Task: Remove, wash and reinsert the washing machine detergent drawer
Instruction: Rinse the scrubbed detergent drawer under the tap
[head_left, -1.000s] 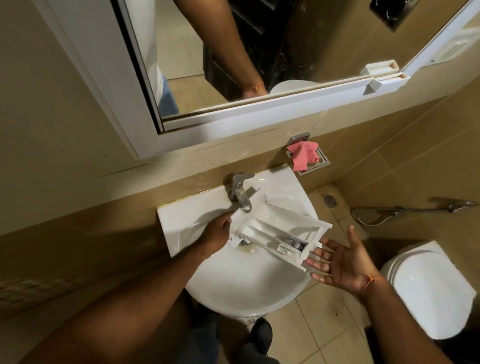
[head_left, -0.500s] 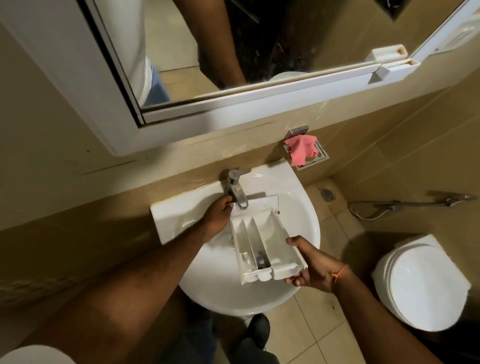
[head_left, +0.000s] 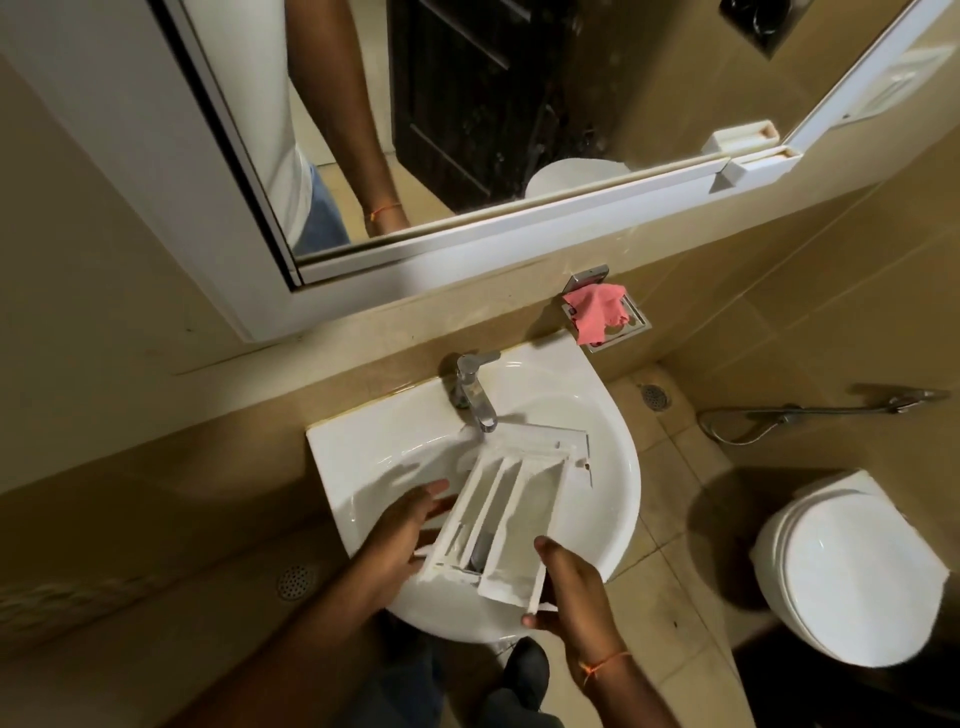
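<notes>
Holding detergent drawer (head_left: 511, 512) over sink (head_left: 613, 467) under tap (head_left: 475, 392): right hand (head_left: 574, 592) fingers pinching near end, left hand (head_left: 402, 538) fingers spread alongside. Drawer removed; whether water runs, cannot tell; reinserting remains.

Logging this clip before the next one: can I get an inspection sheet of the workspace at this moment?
Surface: white sink, no running water visible.
Job's things: detergent drawer held over the basin below the tap, compartments up.
Clutter: pink cloth on wall soap dish.
Grippers: left hand open, fingers spread beside the drawer; right hand grips its near corner.
Cables: spray hose on the wall.
Surroundings: mirror, toilet, tiled floor.
</notes>
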